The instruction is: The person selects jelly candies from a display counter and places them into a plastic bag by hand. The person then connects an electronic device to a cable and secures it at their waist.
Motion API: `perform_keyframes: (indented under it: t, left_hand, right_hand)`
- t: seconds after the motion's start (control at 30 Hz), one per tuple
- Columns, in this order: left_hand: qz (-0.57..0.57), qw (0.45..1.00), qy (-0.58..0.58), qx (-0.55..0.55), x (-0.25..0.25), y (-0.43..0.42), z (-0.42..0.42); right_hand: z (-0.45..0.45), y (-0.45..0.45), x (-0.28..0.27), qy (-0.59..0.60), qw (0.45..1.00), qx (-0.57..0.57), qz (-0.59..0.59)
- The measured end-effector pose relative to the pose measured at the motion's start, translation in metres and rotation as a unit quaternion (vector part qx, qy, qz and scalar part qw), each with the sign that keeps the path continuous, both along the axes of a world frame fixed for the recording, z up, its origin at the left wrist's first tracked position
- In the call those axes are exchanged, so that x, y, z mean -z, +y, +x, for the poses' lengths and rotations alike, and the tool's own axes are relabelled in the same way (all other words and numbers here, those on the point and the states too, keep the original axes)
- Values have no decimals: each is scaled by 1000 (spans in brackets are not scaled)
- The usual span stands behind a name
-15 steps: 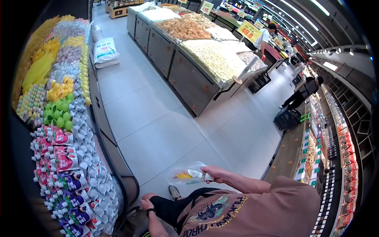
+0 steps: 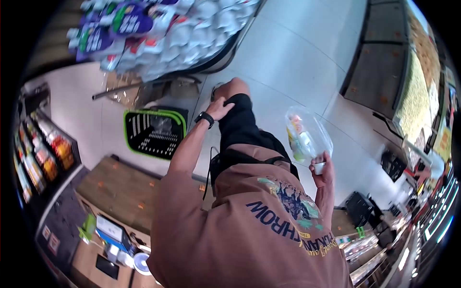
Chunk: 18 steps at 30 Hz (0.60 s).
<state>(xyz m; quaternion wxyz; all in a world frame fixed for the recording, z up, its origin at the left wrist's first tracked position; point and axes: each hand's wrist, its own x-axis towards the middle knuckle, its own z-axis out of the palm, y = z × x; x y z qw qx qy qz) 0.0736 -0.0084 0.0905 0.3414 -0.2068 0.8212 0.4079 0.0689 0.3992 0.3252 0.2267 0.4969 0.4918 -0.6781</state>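
My right hand point(image 2: 324, 169) is closed around the gathered neck of a clear plastic bag point(image 2: 307, 134), out to the right of my body over the floor. Several small colourful packets show through the bag, but their kind is too blurred to tell. A small white piece shows at my fingers. My left hand point(image 2: 219, 109), with a black watch on its wrist, is by the hem of my black shorts point(image 2: 240, 120), just above the bare knee. Its fingers look loosely apart, holding nothing that I can see. Left of it, a black shopping basket with a green rim point(image 2: 154, 112) stands on the floor.
A display of pouch packs point(image 2: 132, 19) rises ahead on the left. On the right is a bulk food bin point(image 2: 377, 67). Behind me on the left are a wooden counter point(image 2: 120, 189) with a weighing scale point(image 2: 113, 230) and a shelf of bottles point(image 2: 53, 149).
My view has swung down and turned left, bringing the green-rimmed basket and counter into sight. My right hand still holds the bag, now hanging beside me; my left stays near my leg.
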Motion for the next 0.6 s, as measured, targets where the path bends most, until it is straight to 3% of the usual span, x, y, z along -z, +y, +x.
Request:
perform_keyframes:
  t: [0.1,0.2,0.27,0.37,0.47,0.6]
  left_hand:
    - [61,998,2,27,-19,9,6]
    - [31,995,90,-7,29,22,15]
    - [95,988,28,-121,30,29,14]
    - [79,975,83,-189,43,45,30]
    - [116,978,83,-153,21,34,63]
    - [122,985,44,-116,-48,28,87]
  right_hand:
    - [-3,3,3,-12,1000,-5,6]
    - [-5,2,-1,-13,1000,-17,15]
    - [-5,-3,-9,-18,999,-31,22]
    - [-12,-10,-19,-12,998,-50,19]
    - [-16,-17,-23,-5,997,-72,23]
    - [-22,-25,-21,-2,994,-108,22]
